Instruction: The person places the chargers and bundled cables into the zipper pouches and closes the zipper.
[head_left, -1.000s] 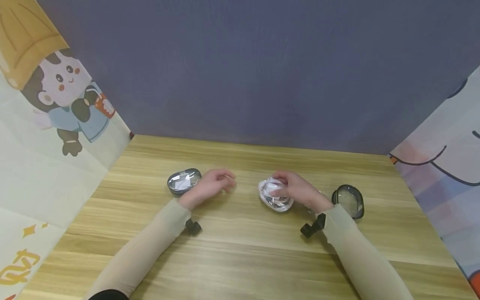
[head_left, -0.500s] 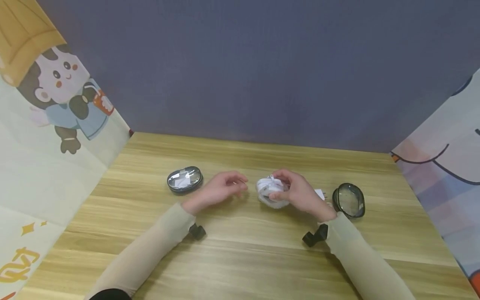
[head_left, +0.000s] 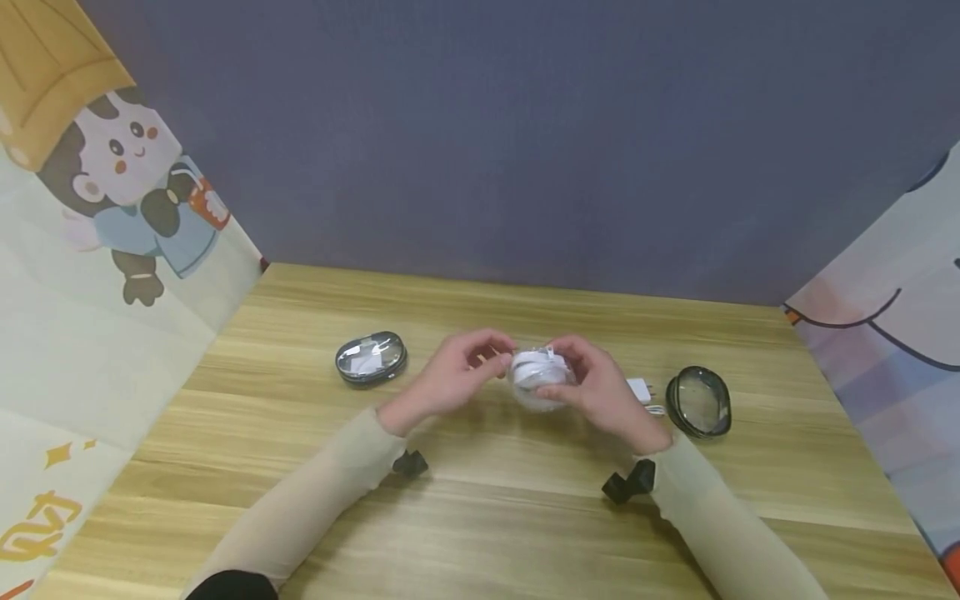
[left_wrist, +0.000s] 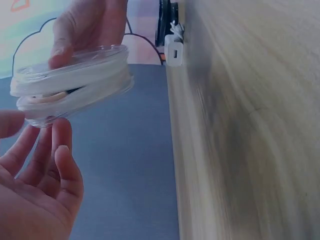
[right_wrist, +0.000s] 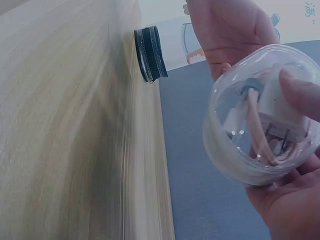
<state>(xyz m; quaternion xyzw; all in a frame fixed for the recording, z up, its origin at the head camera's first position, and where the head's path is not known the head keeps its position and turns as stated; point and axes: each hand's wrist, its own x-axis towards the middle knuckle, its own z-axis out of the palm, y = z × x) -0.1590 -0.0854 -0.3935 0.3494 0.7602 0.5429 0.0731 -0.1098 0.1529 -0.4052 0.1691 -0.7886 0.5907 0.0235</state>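
Note:
My right hand (head_left: 596, 387) grips a clear round zip case (right_wrist: 225, 155) with white edging, thumb on one face and fingers around the far side. Through its clear face in the right wrist view I see a white charger plug (right_wrist: 282, 107) with two prongs and a pale coiled cable (right_wrist: 257, 130). The thumb and fingertips of my left hand (head_left: 461, 367) meet the case's left end in a light pinch. In the left wrist view, a narrow gap shows between the two white bands (left_wrist: 95, 75) on the case's side. The case is held above the table.
A black-edged clear case (head_left: 371, 358) with pale contents lies on the wooden table (head_left: 495, 517) at left. Another black-edged case (head_left: 701, 402) lies at right. Beside it are a white charger plug (head_left: 640, 390) and a small bundled cable (head_left: 656, 409). A blue-grey panel (head_left: 480, 150) stands behind.
My left hand has moved right, from open beside the case to its left end. My right hand has raised and tilted the case, and the loose plug has come into view.

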